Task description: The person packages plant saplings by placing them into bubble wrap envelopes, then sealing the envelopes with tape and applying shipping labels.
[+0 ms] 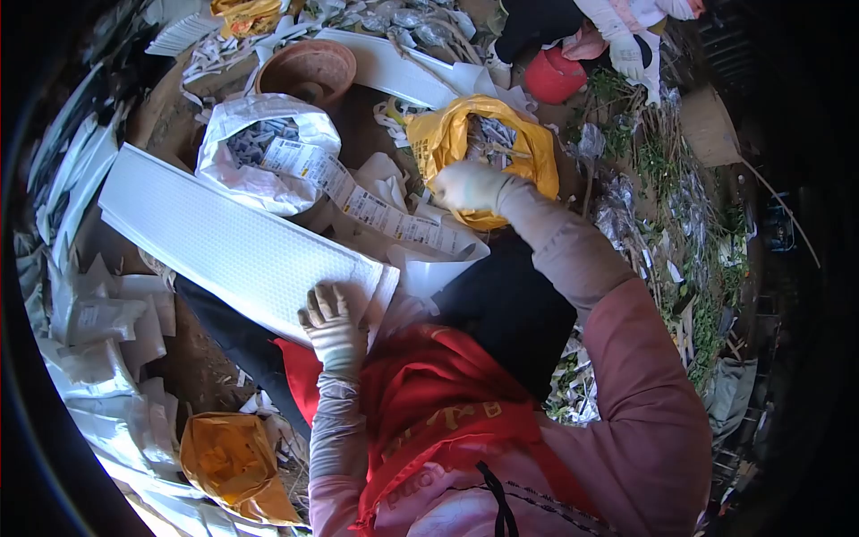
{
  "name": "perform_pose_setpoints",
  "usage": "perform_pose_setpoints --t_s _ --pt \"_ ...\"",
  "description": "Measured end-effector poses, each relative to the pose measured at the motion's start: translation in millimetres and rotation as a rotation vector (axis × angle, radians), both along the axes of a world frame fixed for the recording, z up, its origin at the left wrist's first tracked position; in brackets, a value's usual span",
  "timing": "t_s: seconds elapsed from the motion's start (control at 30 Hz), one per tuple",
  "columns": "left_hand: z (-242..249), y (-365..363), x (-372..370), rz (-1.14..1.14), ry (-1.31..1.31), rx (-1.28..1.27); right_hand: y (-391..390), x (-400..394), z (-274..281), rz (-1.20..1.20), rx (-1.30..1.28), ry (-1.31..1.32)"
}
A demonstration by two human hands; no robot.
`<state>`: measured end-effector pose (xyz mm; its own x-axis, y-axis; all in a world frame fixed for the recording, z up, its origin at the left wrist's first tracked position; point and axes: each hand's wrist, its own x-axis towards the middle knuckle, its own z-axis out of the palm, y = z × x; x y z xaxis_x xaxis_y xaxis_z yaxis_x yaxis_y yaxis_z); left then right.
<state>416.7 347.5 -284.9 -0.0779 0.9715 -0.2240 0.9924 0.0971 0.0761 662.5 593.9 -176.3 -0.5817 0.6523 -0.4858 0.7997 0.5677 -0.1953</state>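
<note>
My left hand, in a pale glove, lies with fingers spread on the near end of a long white padded sheet stack across my lap. My right hand, gloved too, is over the near-left rim of a yellow bag filled with grey scraps. Its fingers are curled and blurred, and what they hold, if anything, is too small to tell. A strip of printed labels runs from a white sack of scraps down to a white sheet beside my knee.
A brown clay bowl stands behind the white sack. White packets pile up at left, above an orange bag. At top right another person's gloved hand is near a red bucket. Green plants lie at right.
</note>
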Motion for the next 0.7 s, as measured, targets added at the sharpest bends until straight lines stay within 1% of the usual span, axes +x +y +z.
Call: perform_pose_setpoints --t_s 0.03,0.1,0.13,0.17,0.2,0.23,0.27,0.3,0.33,0.37,0.43,0.47,0.5,0.57,0.6,0.63,0.7 --pt "-3 1 0 -0.009 0.006 -0.001 27 31 -16 -0.074 0.051 -0.065" --pt "-1 1 -3 -0.022 0.024 -0.009 69 91 -63 -0.247 0.110 -0.037" --pt "-1 2 -7 -0.050 0.021 0.011 76 109 -80 -0.356 0.069 0.003" --pt "2 2 -10 -0.036 -0.061 0.033 82 122 -94 -0.468 0.029 0.043" --pt "7 5 -12 -0.020 -0.142 0.061 88 126 -109 -0.579 -0.006 0.083" --pt "13 8 -15 -0.003 -0.220 0.090 91 125 -130 -0.630 0.047 0.109" --pt "23 11 -19 -0.016 -0.234 0.161 87 121 -147 -0.681 0.100 0.135" --pt "22 13 -23 0.024 -0.303 0.149 84 119 -163 -0.731 0.155 0.161" --pt "18 15 -30 0.064 -0.371 0.140 77 92 -143 -0.726 0.244 0.001" --pt "19 18 -34 0.099 -0.439 0.132 83 91 -147 -0.737 0.242 0.008" --pt "23 22 -33 0.084 -0.327 0.168 91 91 -153 -0.769 0.242 0.019" --pt "20 19 -31 0.056 -0.262 0.195 93 86 -134 -0.771 0.201 0.068" --pt "17 17 -30 0.026 -0.199 0.224 99 97 -130 -0.721 0.188 0.185" --pt "12 16 -28 0.039 -0.180 0.233 113 113 -104 -0.920 -0.114 0.278" --pt "8 15 -28 0.053 -0.202 0.238 118 128 -101 -0.761 0.001 0.311" --pt "4 15 -27 0.057 -0.201 0.262 121 142 -102 -0.777 -0.042 0.379" --pt "0 14 -23 0.070 -0.121 0.204 124 156 -111 -0.803 -0.136 0.529"
